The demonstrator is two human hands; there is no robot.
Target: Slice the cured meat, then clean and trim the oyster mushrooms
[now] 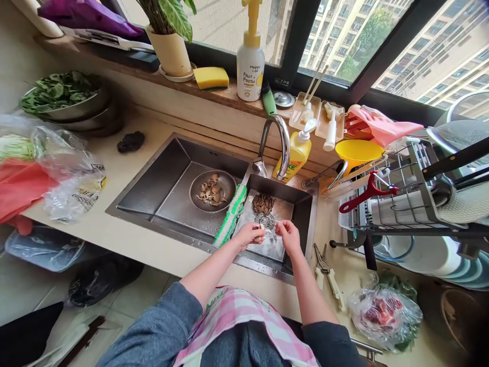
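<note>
My left hand (248, 235) and my right hand (288, 235) are over the near side of the small right-hand sink basin (305, 214), a short gap apart. The left fingers are curled around something small and pale that I cannot make out. My right thumb and fingertips are pinched together; what they hold, if anything, is too small to tell. Just beyond the hands lie a brown clump of mushrooms (263, 204) and a coiled, shiny metal-looking thing (265, 221). In the larger left basin (168, 181) sits a round metal bowl (194, 196) with mushroom pieces (212, 192).
A green-and-white cloth (231, 216) drapes over the sink divider. The faucet (282, 137) arches behind, beside a yellow detergent bottle (296, 153). Pliers-like scissors (326, 272), bagged food (384, 313) and a dish rack (405, 193) stand right; leafy greens (63, 92) left.
</note>
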